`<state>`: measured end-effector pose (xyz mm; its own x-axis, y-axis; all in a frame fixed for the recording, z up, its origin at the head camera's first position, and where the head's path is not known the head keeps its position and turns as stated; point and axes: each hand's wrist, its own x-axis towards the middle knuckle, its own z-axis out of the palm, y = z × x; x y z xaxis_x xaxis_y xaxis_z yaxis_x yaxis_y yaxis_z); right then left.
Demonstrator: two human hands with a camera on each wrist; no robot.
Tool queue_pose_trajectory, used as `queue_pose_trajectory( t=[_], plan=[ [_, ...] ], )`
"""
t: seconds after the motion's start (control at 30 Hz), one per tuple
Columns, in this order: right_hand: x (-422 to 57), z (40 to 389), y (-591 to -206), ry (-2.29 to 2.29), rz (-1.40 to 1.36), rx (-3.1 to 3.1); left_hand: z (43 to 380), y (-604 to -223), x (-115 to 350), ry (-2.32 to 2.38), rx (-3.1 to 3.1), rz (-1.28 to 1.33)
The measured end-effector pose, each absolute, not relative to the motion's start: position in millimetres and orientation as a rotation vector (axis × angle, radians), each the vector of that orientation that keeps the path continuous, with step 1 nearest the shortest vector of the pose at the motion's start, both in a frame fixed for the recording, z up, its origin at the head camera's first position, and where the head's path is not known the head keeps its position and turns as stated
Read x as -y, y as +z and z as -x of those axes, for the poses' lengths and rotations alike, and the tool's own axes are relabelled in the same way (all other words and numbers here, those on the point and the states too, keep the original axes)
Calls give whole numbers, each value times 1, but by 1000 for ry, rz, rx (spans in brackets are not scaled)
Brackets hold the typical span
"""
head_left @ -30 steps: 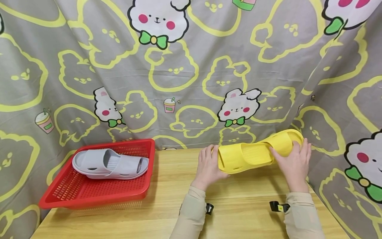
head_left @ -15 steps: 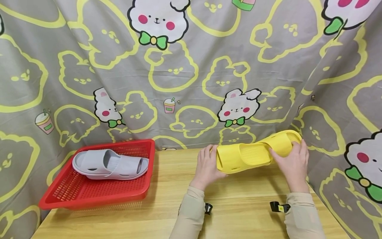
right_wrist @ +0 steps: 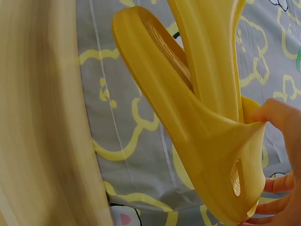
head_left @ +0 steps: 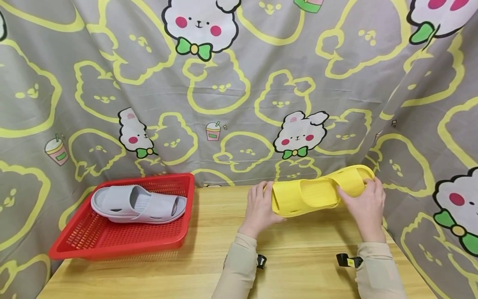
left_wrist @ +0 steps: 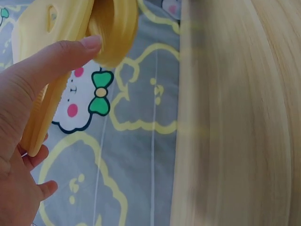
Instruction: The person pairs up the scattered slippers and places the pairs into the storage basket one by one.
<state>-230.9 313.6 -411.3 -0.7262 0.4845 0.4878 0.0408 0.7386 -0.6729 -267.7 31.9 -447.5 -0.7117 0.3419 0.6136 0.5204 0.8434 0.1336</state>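
A pair of yellow slippers is held just above the right part of the wooden table. The left slipper (head_left: 288,197) and the right slipper (head_left: 351,180) are pushed one into the other, heel under strap. At the left end, my left hand (head_left: 257,211) grips the strap end of one; its thumb lies along the slipper in the left wrist view. My right hand (head_left: 367,207) pinches the other slipper's strap (right_wrist: 221,165), thumb over its edge and fingers around the far side. The pair slants, its right end higher.
On the left of the wooden table (head_left: 209,249) stands a red perforated basket (head_left: 123,250). Inside it lies a pair of grey slippers (head_left: 157,206), nested together. A patterned grey curtain (head_left: 231,74) hangs behind and at the sides.
The right end of the yellow slippers has dropped slightly and come a little left, along with my right hand. My left hand stays nearly in place.
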Motion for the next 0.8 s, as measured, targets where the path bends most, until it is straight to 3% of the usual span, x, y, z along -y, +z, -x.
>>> queue_pose_trajectory(
  t=[0.8],
  plan=[
    [-293,232,-411,872,367,2329,265,-445,-35,-387,2440,596]
  ],
)
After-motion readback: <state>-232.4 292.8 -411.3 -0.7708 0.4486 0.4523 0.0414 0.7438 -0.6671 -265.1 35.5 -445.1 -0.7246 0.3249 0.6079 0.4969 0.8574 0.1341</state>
